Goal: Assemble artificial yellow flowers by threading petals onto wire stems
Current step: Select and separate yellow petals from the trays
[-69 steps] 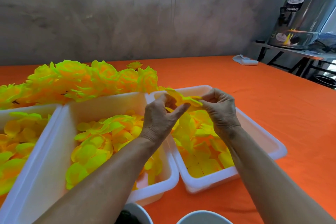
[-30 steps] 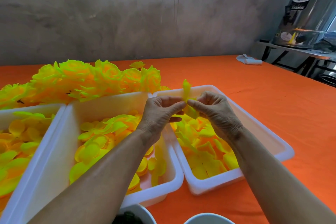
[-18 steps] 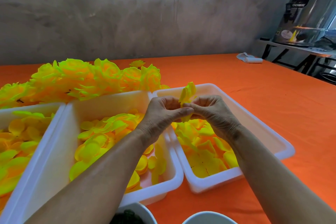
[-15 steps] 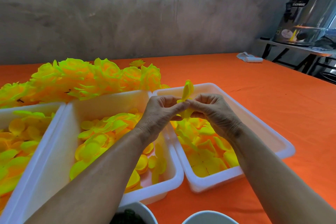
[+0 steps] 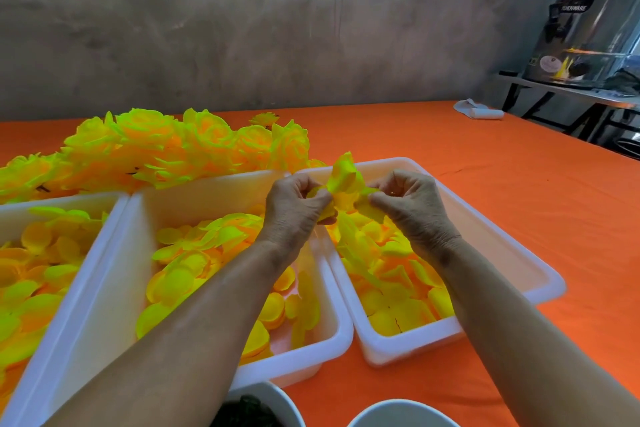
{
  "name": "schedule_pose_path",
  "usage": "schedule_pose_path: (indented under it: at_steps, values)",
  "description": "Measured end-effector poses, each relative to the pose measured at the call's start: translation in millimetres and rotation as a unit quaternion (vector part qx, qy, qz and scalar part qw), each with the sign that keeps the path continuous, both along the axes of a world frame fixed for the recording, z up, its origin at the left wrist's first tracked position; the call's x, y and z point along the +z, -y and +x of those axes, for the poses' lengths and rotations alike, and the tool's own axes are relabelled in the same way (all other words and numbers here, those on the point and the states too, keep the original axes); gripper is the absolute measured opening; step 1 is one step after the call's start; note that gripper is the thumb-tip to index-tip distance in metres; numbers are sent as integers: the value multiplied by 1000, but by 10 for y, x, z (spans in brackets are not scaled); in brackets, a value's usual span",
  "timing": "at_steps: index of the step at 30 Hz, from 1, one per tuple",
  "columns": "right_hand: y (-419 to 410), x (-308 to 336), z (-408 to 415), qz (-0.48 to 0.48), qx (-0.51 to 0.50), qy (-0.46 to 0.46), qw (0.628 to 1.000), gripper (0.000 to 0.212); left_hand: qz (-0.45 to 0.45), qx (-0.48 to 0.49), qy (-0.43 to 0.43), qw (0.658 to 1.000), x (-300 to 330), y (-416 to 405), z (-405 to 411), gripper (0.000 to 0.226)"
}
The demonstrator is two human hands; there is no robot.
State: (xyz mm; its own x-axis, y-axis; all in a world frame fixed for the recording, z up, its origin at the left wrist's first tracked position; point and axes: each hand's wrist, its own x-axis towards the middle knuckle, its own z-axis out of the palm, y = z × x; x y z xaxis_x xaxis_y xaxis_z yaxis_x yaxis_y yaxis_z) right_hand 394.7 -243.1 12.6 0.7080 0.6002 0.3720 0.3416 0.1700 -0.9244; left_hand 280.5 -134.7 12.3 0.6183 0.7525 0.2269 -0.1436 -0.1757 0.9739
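Note:
Both hands meet above the right white tray (image 5: 512,246). My left hand (image 5: 298,208) and my right hand (image 5: 408,204) each pinch a side of a small bunch of yellow petals (image 5: 346,180) held between them; one petal stands up above the fingers. No wire stem shows. Loose yellow petals fill the right tray, the middle tray (image 5: 332,333) and the left tray (image 5: 114,208). Finished yellow flowers (image 5: 180,146) lie heaped behind the trays.
An orange cloth (image 5: 519,191) covers the table. Two white bowls (image 5: 398,414) sit at the near edge, one with dark contents (image 5: 246,412). A white roll (image 5: 478,113) lies far right. A steel urn (image 5: 595,17) stands on a side table.
The hands have stayed above the right tray, working the petals between them. The upright petal has spread wider and the fingertips have drawn slightly apart.

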Motion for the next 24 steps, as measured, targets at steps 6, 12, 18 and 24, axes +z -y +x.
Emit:
schedule_pose_path:
  at_steps: [6,12,18,24]
  values:
    - [27,42,-24,25,41,5,999,19,6,-42,19,999,35,47,-33,12]
    - [69,54,100,79,-128,-61,987,22,-91,25,25,995,61,-43,-41,19]
    - [66,10,209,44,-234,-58,970,23,-143,46,33,988,69,-86,-33,17]
    - [72,-27,311,2,-337,-4,941,20,-136,64,53,987,79,-41,-28,20]
